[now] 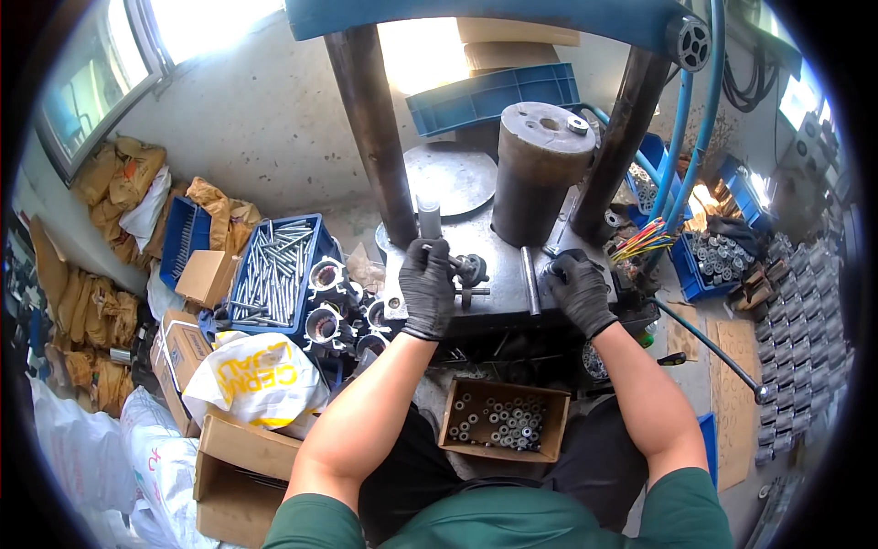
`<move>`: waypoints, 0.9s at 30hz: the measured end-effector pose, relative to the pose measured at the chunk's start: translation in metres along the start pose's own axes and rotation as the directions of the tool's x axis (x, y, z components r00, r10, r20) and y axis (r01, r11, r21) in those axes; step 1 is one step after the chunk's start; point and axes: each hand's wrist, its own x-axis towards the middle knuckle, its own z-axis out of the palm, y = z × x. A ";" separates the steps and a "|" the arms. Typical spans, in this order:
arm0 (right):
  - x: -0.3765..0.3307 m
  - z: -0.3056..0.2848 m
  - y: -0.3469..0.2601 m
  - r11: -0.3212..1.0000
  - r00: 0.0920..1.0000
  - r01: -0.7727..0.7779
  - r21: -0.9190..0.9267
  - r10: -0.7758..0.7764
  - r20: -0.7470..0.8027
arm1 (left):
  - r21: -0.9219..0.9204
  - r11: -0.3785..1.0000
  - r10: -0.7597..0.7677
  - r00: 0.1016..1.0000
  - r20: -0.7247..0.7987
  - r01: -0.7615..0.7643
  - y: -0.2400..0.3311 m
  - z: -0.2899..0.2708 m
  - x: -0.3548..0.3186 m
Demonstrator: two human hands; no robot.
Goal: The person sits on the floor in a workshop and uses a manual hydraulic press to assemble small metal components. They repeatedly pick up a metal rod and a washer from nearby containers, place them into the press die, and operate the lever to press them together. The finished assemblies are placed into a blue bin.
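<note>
My left hand (427, 288), in a black glove, is closed at the left part of the press's metal plate (498, 240). What its fingers grip is hidden. A pale metal cylinder (428, 218) stands just beyond its knuckles, and a dark round metal part (471, 269) lies against its right side. On the plate's right part, my right hand (583, 291), gloved too, has its fingers curled in; whatever is in them does not show. A metal rod (530, 281) lies between the hands, nearer the right one. Behind it rises a thick steel cylinder (540, 178) with a small ring (577, 124) on top.
Two press columns (373, 137) flank the plate under a blue crossbeam (494, 16). A cardboard box (448, 439) of small metal rings sits between my legs. To the left stands a blue bin (315, 240) of metal rods; stacked metal parts (796, 348) line the right.
</note>
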 end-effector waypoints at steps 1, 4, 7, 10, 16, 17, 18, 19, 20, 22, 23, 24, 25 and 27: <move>0.000 0.000 -0.003 0.999 1.000 -0.014 0.044 0.015 -0.017 | -0.103 0.994 -0.052 0.996 -0.073 0.045 -0.005 -0.001 0.004; -0.001 -0.010 -0.007 0.991 0.997 -0.012 0.132 0.022 -0.070 | 0.363 0.703 0.588 0.787 0.190 -0.612 0.004 0.003 0.015; -0.005 -0.021 -0.008 0.981 0.979 0.115 0.153 -0.085 -0.187 | 0.235 0.800 0.547 0.832 0.089 -0.551 0.050 0.031 -0.003; -0.008 -0.026 -0.006 0.967 0.973 0.124 0.225 -0.074 -0.220 | 0.242 0.813 0.545 0.838 0.005 -0.530 0.055 0.026 0.004; -0.013 -0.043 -0.004 0.920 0.981 0.064 0.387 0.013 -0.193 | 0.241 0.956 0.089 0.945 0.315 -0.170 0.021 0.038 -0.011; -0.009 -0.048 -0.006 0.906 0.977 0.072 0.417 0.021 -0.212 | 0.429 0.887 0.010 0.935 0.355 -0.172 0.018 0.040 -0.012; -0.003 -0.055 -0.010 0.893 0.971 0.083 0.442 0.026 -0.236 | 0.519 0.838 -0.042 0.929 0.367 -0.167 0.017 0.044 -0.014; 0.004 -0.062 -0.016 0.879 0.966 0.096 0.467 0.032 -0.258 | 0.603 0.781 -0.095 0.924 0.372 -0.163 0.016 0.048 -0.016; 0.012 -0.072 -0.021 0.865 0.958 0.097 0.492 0.052 -0.281 | 0.714 0.657 -0.088 0.916 0.390 -0.241 0.015 0.052 -0.017; 0.035 -0.094 -0.043 0.869 0.937 0.159 0.469 0.017 -0.350 | 0.762 0.580 -0.090 0.907 0.412 -0.289 0.019 0.056 -0.018; 0.049 -0.103 -0.052 0.868 0.927 0.163 0.468 0.027 -0.373 | 0.780 0.519 -0.038 0.902 0.431 -0.350 0.016 0.055 -0.017; 0.066 -0.110 -0.047 0.906 0.906 0.199 0.374 -0.025 -0.422 | 0.746 0.519 0.031 0.881 0.472 -0.417 0.012 0.055 -0.015; 0.081 -0.115 -0.053 0.904 0.903 0.186 0.385 -0.003 -0.430 | 0.716 0.509 0.099 0.858 0.503 -0.478 0.004 0.051 -0.011; 0.118 -0.115 -0.054 0.885 0.905 0.175 0.431 0.027 -0.425 | 0.701 0.547 0.061 0.857 0.512 -0.457 -0.015 0.044 -0.006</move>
